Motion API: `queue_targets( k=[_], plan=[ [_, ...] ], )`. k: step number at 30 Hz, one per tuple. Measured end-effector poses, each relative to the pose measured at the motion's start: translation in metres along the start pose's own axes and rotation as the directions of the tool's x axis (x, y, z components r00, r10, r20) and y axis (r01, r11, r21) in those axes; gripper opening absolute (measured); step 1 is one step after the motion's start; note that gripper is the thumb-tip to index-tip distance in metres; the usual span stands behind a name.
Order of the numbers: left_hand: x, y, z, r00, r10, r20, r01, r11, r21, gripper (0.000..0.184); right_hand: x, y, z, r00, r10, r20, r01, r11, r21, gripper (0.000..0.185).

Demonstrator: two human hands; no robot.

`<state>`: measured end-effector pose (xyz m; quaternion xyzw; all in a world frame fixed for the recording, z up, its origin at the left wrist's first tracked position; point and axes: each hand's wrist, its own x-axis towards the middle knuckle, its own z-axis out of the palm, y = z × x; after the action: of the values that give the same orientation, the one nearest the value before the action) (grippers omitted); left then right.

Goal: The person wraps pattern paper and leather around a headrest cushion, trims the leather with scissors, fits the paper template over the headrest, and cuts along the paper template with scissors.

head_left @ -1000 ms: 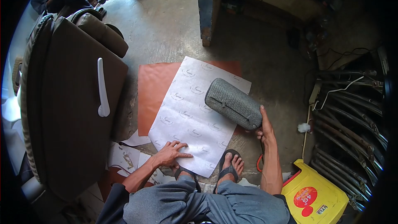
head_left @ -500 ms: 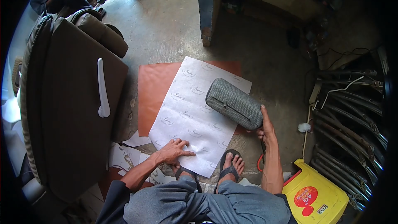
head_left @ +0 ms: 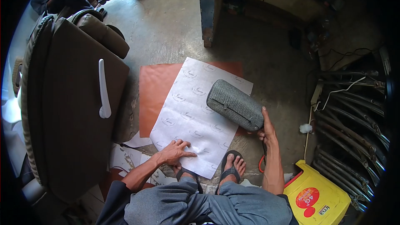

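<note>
Slightly forward is where the left hand (head_left: 173, 152) has shifted, its fingers spread on the sheet, apart from the right hand (head_left: 268, 129). Left of it stands a dark-brown padded panel (head_left: 71, 104). Ahead, a white printed sheet (head_left: 166, 121) is already spread over a flat rust-brown sheet (head_left: 154, 96). Right hand clasps a grey woven cylindrical cushion (head_left: 233, 104), not yet released.

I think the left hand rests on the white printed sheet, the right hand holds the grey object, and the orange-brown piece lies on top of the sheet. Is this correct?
Not quite: in the head view, the orange-brown piece lies under the white printed sheet, not on top. The left hand does rest on the sheet, and the right hand holds the grey object.
</note>
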<state>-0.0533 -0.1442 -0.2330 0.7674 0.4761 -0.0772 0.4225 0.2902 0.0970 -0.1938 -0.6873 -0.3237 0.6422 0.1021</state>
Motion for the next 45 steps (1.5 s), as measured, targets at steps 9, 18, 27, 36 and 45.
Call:
queue_targets(
  k=[9, 18, 27, 36, 45],
  plan=[
    [0.0, -0.001, 0.003, 1.0, 0.002, -0.019, -0.002, 1.0, -0.002, 0.095, -0.002, 0.003, 0.002, 0.999, -0.03, 0.015, 0.03, 1.0, 0.0, 0.087],
    [0.001, -0.001, 0.002, 1.0, -0.008, -0.004, 0.008, 1.0, -0.013, 0.096, -0.001, 0.006, 0.003, 0.999, -0.039, 0.009, 0.039, 0.999, 0.02, 0.088],
    [0.001, -0.002, 0.001, 1.0, -0.005, -0.011, 0.004, 0.999, -0.035, 0.091, 0.009, 0.029, -0.002, 0.994, -0.069, -0.081, 0.074, 0.996, 0.052, 0.085],
    [0.051, -0.013, -0.064, 0.831, -0.524, -0.188, -0.152, 0.112, -0.982, 0.069, 0.01, 0.094, -0.006, 0.955, -0.284, 0.083, 0.296, 0.93, -0.218, 0.076],
    [0.052, 0.013, -0.082, 0.777, -0.562, -0.284, -0.434, -0.152, -0.888, 0.08, -0.104, 0.061, 0.042, 0.685, -0.694, 0.221, 0.727, 0.672, -0.141, 0.117]
  ],
)
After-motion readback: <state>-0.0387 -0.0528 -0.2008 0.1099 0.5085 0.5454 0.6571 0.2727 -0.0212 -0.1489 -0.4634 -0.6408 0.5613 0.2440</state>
